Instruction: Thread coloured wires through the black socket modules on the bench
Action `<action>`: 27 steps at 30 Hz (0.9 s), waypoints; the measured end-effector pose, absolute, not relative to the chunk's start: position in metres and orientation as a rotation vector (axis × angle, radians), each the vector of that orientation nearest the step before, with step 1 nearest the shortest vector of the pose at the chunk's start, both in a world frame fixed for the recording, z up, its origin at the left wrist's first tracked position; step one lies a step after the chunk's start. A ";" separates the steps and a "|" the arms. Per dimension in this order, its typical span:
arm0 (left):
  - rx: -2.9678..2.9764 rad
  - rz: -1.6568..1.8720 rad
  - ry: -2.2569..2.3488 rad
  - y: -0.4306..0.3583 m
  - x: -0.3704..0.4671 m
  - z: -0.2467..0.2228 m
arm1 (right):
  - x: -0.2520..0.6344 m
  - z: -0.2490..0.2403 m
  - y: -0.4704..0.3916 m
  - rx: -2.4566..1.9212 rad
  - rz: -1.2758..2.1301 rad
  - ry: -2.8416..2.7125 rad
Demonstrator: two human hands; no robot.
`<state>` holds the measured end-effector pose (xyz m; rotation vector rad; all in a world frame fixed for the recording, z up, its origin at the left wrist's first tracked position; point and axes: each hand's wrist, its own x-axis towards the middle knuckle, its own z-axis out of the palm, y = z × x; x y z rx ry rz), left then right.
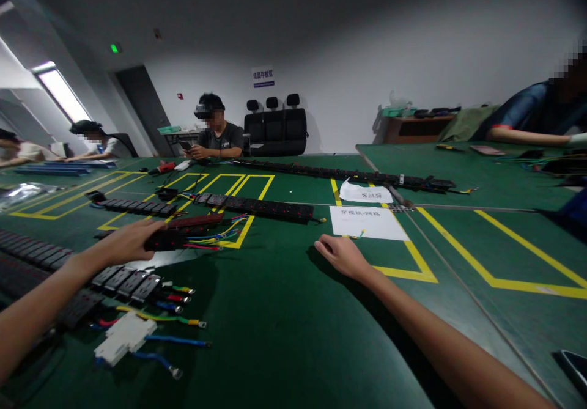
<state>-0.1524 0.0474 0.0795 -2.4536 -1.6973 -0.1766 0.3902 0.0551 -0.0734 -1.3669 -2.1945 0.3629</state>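
My left hand (pixel 132 242) is closed round the end of a black module strip (pixel 167 239), from which blue, yellow, green and red wires stick out to the right. My right hand (pixel 339 255) rests on the green table with its fingers curled; whether it holds anything is hidden. Just beyond it lies a white sheet with writing (pixel 367 222), a short yellow-green wire at its edge. Below my left hand are black socket modules (pixel 131 283) with lugged wires and a white breaker block (pixel 125 337).
More black strips lie across the table (pixel 257 311), one short (pixel 137 206), one in the middle (pixel 261 207) and a long one at the back (pixel 339 173). A person (pixel 222 134) sits opposite, another at the right (pixel 527 115). A dark device (pixel 573 366) lies lower right.
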 end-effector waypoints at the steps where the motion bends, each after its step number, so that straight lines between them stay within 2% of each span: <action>1: -2.465 -0.130 -1.669 0.047 -0.151 0.087 | 0.390 -0.073 0.055 -1.371 0.364 -2.192; 6: -2.465 0.005 -1.532 0.038 -0.138 0.120 | 0.390 -0.073 0.055 -1.366 0.359 -2.198; 10: -2.494 -0.048 -1.394 0.022 -0.099 0.119 | 0.392 -0.074 0.057 -1.366 0.381 -2.183; 19: -2.949 -0.195 -1.338 0.012 0.025 0.038 | 0.396 -0.072 0.059 -1.308 0.701 -1.891; 27: -3.029 -0.391 -1.331 0.035 0.043 -0.007 | 0.396 -0.065 0.058 -1.336 0.594 -2.133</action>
